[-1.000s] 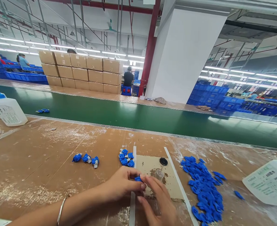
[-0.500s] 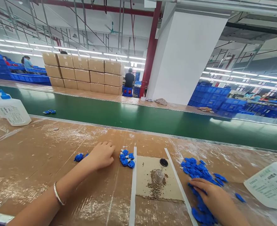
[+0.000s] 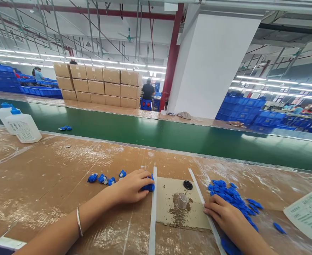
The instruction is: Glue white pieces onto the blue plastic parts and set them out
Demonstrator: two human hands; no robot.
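Observation:
My left hand [image 3: 138,186] is curled over a small cluster of blue pieces [image 3: 151,185] beside the left white strip [image 3: 154,209]; its fingertips press on them and partly hide them. Several more blue pieces with pale parts [image 3: 102,179] lie behind its wrist. My right hand [image 3: 219,212] has thumb and fingers pinched together at the right white strip [image 3: 198,187], and what they hold, if anything, cannot be made out. Under and beyond that hand lies a pile of flat blue pieces [image 3: 225,193]. Between the strips, a clear cup [image 3: 182,201] stands on a stained beige board [image 3: 166,216].
A black round lid [image 3: 188,185] lies on the board. White bottles stand at left [image 3: 23,125] and right [image 3: 308,214]. Behind the table runs a green conveyor belt [image 3: 158,131] with a few blue pieces [image 3: 65,128]. Stacked cartons [image 3: 97,85] and people are beyond.
My left hand has moved right, onto the blue cluster, uncovering several pieces behind it. My right hand has left the pile's edge and shifted left to the strip. The view has shifted slightly.

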